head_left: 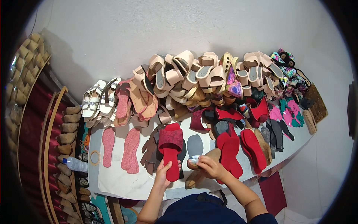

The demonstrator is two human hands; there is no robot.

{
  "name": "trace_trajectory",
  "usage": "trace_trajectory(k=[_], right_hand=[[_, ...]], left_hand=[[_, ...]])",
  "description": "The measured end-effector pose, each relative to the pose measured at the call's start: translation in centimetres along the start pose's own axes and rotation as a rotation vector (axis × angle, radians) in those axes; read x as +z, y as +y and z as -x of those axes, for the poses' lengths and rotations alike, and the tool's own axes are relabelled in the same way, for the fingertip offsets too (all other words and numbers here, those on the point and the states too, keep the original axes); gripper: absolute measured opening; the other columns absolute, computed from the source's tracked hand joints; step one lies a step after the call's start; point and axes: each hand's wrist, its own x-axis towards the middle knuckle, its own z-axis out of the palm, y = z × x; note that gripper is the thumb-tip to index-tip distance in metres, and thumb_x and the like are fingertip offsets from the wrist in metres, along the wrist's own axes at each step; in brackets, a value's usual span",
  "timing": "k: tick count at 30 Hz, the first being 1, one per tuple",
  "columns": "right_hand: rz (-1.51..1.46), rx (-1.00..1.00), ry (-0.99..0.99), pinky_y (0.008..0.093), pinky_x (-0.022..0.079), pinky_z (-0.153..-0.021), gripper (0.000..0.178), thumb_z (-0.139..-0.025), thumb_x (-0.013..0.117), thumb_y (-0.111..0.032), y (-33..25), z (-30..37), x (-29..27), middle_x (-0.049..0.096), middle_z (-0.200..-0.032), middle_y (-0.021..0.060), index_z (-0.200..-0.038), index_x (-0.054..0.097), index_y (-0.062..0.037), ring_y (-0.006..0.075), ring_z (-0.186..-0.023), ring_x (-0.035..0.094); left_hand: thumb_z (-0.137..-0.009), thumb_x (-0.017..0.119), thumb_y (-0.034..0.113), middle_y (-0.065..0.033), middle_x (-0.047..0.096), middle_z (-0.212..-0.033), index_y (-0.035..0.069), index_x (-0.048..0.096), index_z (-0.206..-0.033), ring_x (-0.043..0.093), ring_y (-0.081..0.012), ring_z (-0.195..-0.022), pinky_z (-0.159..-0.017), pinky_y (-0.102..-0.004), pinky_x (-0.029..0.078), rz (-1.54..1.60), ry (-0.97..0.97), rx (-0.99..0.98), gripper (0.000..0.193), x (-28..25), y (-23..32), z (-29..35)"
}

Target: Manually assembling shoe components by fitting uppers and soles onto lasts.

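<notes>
My left hand [163, 173] is closed round the heel end of a red slide sandal [171, 153], its thumb on the red footbed. A dark red patterned strap crosses the front of the sandal, which points away from me. Right of it, my right hand [212, 167] is closed on a wooden shoe last [213, 154] by its end, where a pale whitish-blue patch shows near the fingertips. Partly under this hand another wooden last [194, 180] lies on the table. A grey sole piece [195, 145] rests just beyond my right hand.
Beige sandals [182, 74] are piled along the wall, with white sandals [94, 98] at the left. Pink insoles [108, 147], red soles [253, 151] and brown strips [151, 149] lie on the white table [115, 183]. A rack of wooden lasts [68, 138] and a plastic bottle [76, 164] stand left.
</notes>
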Motion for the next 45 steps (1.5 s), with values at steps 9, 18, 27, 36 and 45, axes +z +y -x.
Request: trace_trajectory(k=[9, 18, 27, 36, 45], right_hand=[[0.017, -0.113, -0.072, 0.0338, 0.045, -0.069, 0.051, -0.06, 0.062, -0.006, -5.3, 1.9, 1.9, 0.05, -0.093, 0.0077, -0.11, 0.049, -0.0056, 0.0225, -0.087, 0.053], [0.334, -0.039, -0.284, 0.0306, 0.04, -0.067, 0.046, -0.067, 0.051, -0.014, -10.6, 5.9, 10.9, 0.051, -0.091, 0.0087, -0.11, 0.047, 0.0006, 0.0203, -0.083, 0.05], [0.055, 0.338, -0.267, 0.0347, 0.042, -0.077, 0.038, -0.07, 0.052, -0.009, -12.8, 5.8, 12.4, 0.04, -0.108, 0.0194, -0.106, 0.048, 0.0013, 0.0309, -0.093, 0.045], [0.152, 1.121, 0.569, 0.047, 0.023, -0.093, 0.07, -0.065, 0.068, -0.026, -7.6, 4.3, 9.4, 0.027, -0.12, 0.0274, -0.12, 0.034, 0.0002, 0.0407, -0.111, 0.027], [0.137, 0.869, 0.111, 0.0447, 0.024, -0.099, 0.046, -0.059, 0.049, 0.012, -5.0, 4.1, 9.8, 0.026, -0.129, 0.0213, -0.098, 0.056, -0.0131, 0.0472, -0.119, 0.021]], left_hand=[[-0.085, 0.048, 0.012, -0.0177, 0.055, -0.098, 0.004, 0.037, -0.119, 0.058, -0.0238, -0.084, -0.073, -0.0349, 0.049, 0.023, 0.075, 0.111, 0.037, -1.1, -0.5, 4.3], [-0.085, 0.048, 0.012, -0.0169, 0.055, -0.095, 0.003, 0.04, -0.114, 0.058, -0.0229, -0.081, -0.07, -0.0333, 0.05, 0.067, 0.225, 0.261, 0.031, -3.3, -2.5, 10.4], [-0.085, 0.046, 0.01, -0.0188, 0.054, -0.099, 0.003, 0.039, -0.116, 0.058, -0.0241, -0.084, -0.073, -0.0339, 0.049, 0.114, 0.208, 0.247, 0.032, -4.2, -3.4, 13.5], [-0.085, 0.047, 0.011, -0.018, 0.055, -0.096, 0.003, 0.038, -0.116, 0.058, -0.0239, -0.082, -0.071, -0.0338, 0.05, 0.05, 0.123, 0.159, 0.034, -5.5, -2.7, 13.0], [-0.085, 0.048, 0.011, -0.019, 0.054, -0.098, 0.002, 0.037, -0.118, 0.058, -0.0248, -0.083, -0.072, -0.0348, 0.05, 0.05, 0.004, 0.047, 0.036, -6.4, -0.4, 11.9]])
